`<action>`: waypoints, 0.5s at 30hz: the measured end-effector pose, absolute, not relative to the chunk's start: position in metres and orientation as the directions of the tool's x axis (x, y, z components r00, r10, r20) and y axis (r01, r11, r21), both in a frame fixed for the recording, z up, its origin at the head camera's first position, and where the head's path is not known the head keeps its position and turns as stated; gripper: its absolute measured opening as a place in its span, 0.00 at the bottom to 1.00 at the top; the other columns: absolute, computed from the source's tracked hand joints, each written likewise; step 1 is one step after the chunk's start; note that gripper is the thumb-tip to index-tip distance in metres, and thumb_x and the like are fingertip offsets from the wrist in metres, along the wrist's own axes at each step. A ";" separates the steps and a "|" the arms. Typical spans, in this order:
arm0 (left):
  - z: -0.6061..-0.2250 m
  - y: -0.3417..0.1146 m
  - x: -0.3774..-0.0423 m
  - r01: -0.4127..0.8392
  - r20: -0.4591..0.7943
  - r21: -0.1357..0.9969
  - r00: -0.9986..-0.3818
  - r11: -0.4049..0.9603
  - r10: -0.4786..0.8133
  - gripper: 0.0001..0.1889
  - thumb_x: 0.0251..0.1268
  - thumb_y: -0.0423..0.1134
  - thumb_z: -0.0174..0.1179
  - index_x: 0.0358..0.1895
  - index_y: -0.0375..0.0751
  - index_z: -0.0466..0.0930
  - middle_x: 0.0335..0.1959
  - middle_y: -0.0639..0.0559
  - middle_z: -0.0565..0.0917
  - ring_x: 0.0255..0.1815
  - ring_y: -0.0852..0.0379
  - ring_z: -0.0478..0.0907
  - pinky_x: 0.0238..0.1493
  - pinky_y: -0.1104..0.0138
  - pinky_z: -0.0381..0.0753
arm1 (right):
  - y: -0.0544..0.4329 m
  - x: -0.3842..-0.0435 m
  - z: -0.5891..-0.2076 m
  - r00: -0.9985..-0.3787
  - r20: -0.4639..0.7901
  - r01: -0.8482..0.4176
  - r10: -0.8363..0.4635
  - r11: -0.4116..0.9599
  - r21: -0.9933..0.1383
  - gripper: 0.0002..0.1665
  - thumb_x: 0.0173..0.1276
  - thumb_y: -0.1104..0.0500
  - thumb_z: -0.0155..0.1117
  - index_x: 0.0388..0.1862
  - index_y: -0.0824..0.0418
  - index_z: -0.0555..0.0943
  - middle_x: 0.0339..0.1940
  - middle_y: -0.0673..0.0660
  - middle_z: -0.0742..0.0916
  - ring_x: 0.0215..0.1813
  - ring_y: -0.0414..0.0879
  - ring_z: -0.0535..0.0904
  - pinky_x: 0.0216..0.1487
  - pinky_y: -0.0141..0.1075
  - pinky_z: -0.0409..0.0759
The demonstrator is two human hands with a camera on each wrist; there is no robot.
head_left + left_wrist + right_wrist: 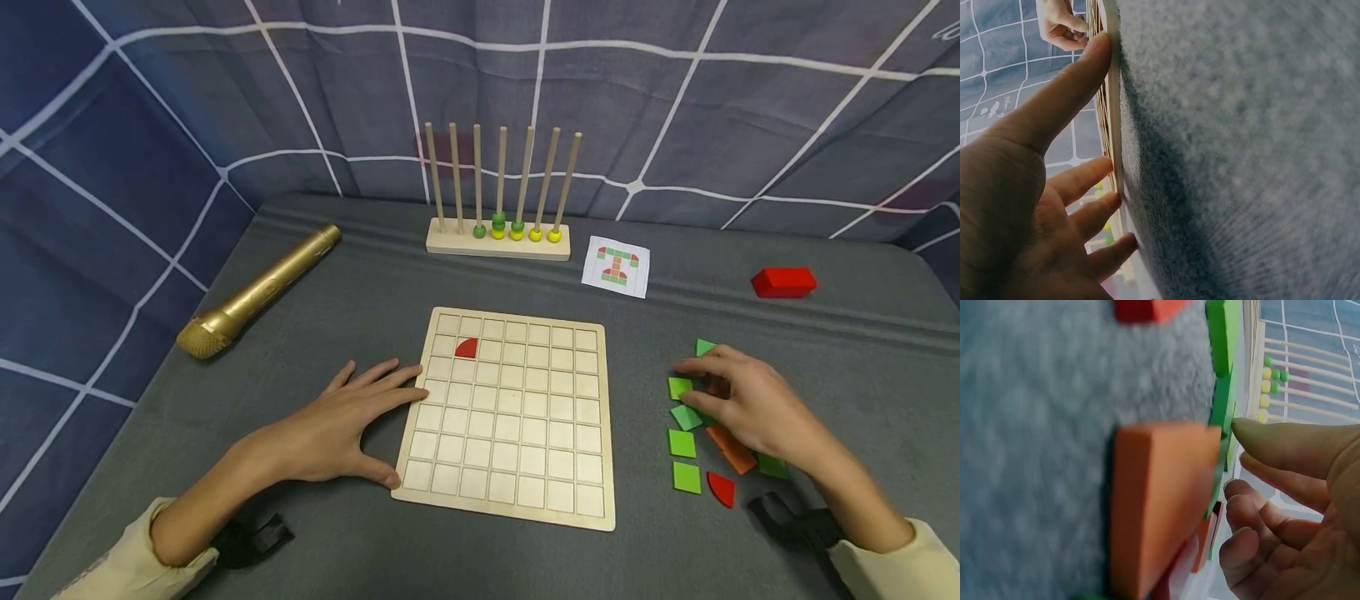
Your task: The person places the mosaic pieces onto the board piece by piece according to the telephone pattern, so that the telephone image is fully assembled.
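My left hand lies spread at the left side of a wooden grid board, its thumb and fingertips touching the edge. One red quarter-circle tile sits in a cell near the board's upper left. Over a cluster of loose tiles at the right hovers my right hand, thumb and index apart around a small green tile. In the right wrist view, the other fingers bend loosely and nothing shows gripped. An orange tile lies close by; another red quarter-circle tile rests nearer me. The hand hides part of the cluster.
Behind the board stands a peg rack with green and yellow beads. A printed pattern card lies to its right. A gold microphone is at the left, a red block at the far right. A gridded cloth hangs behind.
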State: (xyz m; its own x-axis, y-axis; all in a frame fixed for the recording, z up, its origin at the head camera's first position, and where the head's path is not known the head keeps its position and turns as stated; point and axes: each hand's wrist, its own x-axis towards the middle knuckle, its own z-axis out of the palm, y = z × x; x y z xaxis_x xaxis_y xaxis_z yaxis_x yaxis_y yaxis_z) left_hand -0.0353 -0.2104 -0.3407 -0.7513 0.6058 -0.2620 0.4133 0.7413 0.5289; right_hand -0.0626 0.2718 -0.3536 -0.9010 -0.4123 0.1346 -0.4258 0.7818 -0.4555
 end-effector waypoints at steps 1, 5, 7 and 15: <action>-0.341 -0.210 -0.035 0.414 -0.259 0.530 -0.752 0.740 0.606 0.53 0.42 0.67 0.71 0.76 0.54 0.63 0.79 0.54 0.53 0.79 0.45 0.43 0.67 0.32 0.34 | 0.273 -0.062 -0.354 -0.903 0.132 -0.423 -0.410 0.784 -0.454 0.17 0.56 0.66 0.76 0.47 0.61 0.87 0.31 0.44 0.76 0.30 0.34 0.69 0.27 0.32 0.68; -0.342 -0.210 -0.035 0.418 -0.252 0.532 -0.752 0.737 0.609 0.53 0.42 0.67 0.72 0.76 0.53 0.63 0.79 0.54 0.53 0.79 0.45 0.43 0.67 0.32 0.34 | 0.279 -0.063 -0.354 -0.901 0.112 -0.421 -0.419 0.781 -0.461 0.15 0.57 0.66 0.75 0.45 0.61 0.87 0.29 0.43 0.76 0.28 0.33 0.69 0.26 0.31 0.68; -0.342 -0.210 -0.036 0.423 -0.246 0.534 -0.751 0.732 0.613 0.53 0.42 0.67 0.71 0.76 0.53 0.63 0.79 0.53 0.53 0.79 0.44 0.44 0.67 0.32 0.35 | 0.281 -0.064 -0.353 -0.901 0.084 -0.412 -0.425 0.781 -0.469 0.14 0.59 0.66 0.74 0.46 0.62 0.87 0.29 0.43 0.76 0.28 0.33 0.69 0.26 0.31 0.68; -0.341 -0.210 -0.036 0.413 -0.265 0.527 -0.751 0.743 0.605 0.54 0.41 0.66 0.73 0.76 0.54 0.62 0.79 0.55 0.52 0.79 0.46 0.42 0.68 0.33 0.34 | 0.284 -0.067 -0.354 -0.888 0.067 -0.432 -0.455 0.776 -0.460 0.15 0.60 0.65 0.73 0.48 0.62 0.86 0.34 0.44 0.81 0.31 0.32 0.71 0.29 0.32 0.70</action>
